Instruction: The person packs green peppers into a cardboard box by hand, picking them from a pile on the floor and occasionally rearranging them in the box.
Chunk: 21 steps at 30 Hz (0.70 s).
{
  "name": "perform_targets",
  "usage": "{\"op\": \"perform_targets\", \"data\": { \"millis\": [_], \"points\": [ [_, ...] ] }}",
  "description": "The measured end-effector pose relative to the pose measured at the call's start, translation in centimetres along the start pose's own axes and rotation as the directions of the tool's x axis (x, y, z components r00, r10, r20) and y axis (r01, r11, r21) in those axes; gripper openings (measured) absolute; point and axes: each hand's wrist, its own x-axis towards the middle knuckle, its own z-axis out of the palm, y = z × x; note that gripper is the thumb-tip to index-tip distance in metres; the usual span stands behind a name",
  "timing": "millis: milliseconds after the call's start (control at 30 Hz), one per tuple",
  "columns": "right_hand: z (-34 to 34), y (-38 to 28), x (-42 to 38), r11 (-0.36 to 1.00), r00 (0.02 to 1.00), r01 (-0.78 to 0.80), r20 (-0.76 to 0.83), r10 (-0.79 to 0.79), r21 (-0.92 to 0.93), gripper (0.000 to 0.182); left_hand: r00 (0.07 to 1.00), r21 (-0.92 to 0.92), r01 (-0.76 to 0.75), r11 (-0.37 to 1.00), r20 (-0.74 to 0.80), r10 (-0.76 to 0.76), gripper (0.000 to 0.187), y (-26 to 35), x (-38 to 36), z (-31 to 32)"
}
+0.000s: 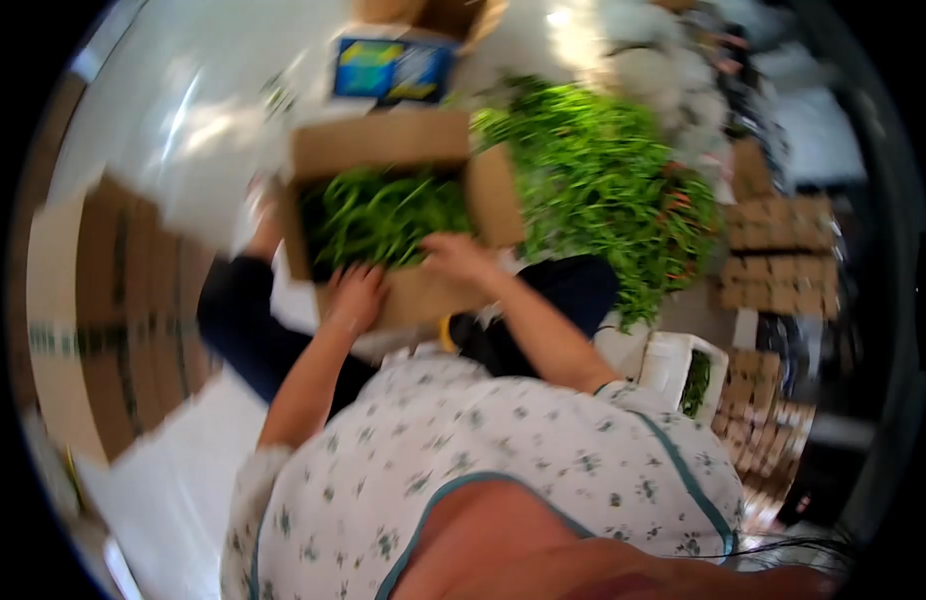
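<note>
An open cardboard box (383,145) stands between my knees, filled with thin green pods (383,215). My left hand (358,295) rests on the box's near rim, fingers apart and touching the edge of the greens. My right hand (453,255) lies on the greens at the near right corner of the box, by the right flap (495,195). Its fingers are curled down into the pods, and blur hides whether they grip any. The whole view is smeared by motion.
A large heap of the same green pods (603,190), with some red ones, lies right of the box. A blue carton (393,68) sits behind it. Flattened cardboard (133,300) lies at the left and stacked cartons (783,260) at the right. A white tub (673,365) holds greens.
</note>
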Motion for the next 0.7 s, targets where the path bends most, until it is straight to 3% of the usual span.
{"op": "perform_targets", "data": {
  "millis": [33, 133, 233, 300, 367, 400, 433, 500, 567, 633, 700],
  "points": [
    [-1.6, -1.1, -0.9, 0.997, 0.999, 0.04, -0.029, -0.038, 0.071, 0.04, 0.999, -0.014, -0.004, 1.0, 0.035, 0.004, 0.038, 0.1, 0.2, -0.7],
    [-5.9, -2.8, -3.1, 0.968, 0.994, -0.062, 0.102, 0.038, 0.241, 0.039, 1.0, -0.014, -0.028, 1.0, 0.008, 0.028, 0.038, -0.4, -0.4, -0.7],
    [-9.0, -1.7, -5.4, 0.866, 0.997, -0.045, -0.037, 0.073, 0.498, 0.036, 0.993, -0.031, -0.09, 0.995, -0.081, 0.087, 0.038, 0.2, -0.5, -2.1],
    [-11.2, -1.1, -6.6, 0.912, 0.971, -0.046, -0.195, 0.137, 0.408, 0.035, 0.974, -0.15, -0.15, 0.977, -0.192, 0.12, 0.041, 1.0, -0.3, -3.8],
    [-10.5, 1.5, -7.3, 0.918, 0.904, 0.014, -0.398, 0.159, 0.397, 0.035, 0.878, -0.068, -0.306, 0.95, -0.407, 0.253, 0.044, 1.1, 0.1, -6.2],
    [-10.0, 2.5, -7.2, 0.961, 0.841, -0.061, -0.504, 0.195, 0.27, 0.038, 0.82, 0.025, -0.299, 0.954, -0.504, 0.271, 0.046, 1.2, 0.4, -7.6],
    [-9.3, 3.2, -7.2, 0.92, 0.783, -0.138, -0.528, 0.328, 0.367, 0.048, 0.753, 0.114, -0.28, 0.953, -0.59, 0.292, 0.048, 1.3, 0.5, -9.1],
    [-7.0, 5.0, -6.4, 0.933, 0.636, -0.279, -0.684, 0.356, 0.226, 0.059, 0.755, 0.187, -0.082, 0.979, -0.629, 0.183, 0.055, 1.2, 0.3, -12.1],
    [-5.9, 5.4, -5.9, 0.904, 0.555, -0.392, -0.739, 0.382, 0.173, 0.064, 0.75, 0.126, 0.283, 0.951, -0.647, -0.138, 0.074, -0.1, 0.4, -11.8],
    [-5.1, 4.9, -5.4, 0.855, 0.478, -0.481, -0.759, 0.442, 0.195, 0.064, 0.699, 0.012, 0.283, 0.959, -0.688, -0.197, 0.08, -4.9, 1.1, -9.5],
    [-6.2, 4.0, -4.8, 0.799, 0.402, -0.542, -0.754, 0.519, 0.261, 0.06, 0.792, -0.256, 0.338, 0.906, -0.443, -0.42, 0.076, -5.2, 1.2, -9.8]
  ]
}}
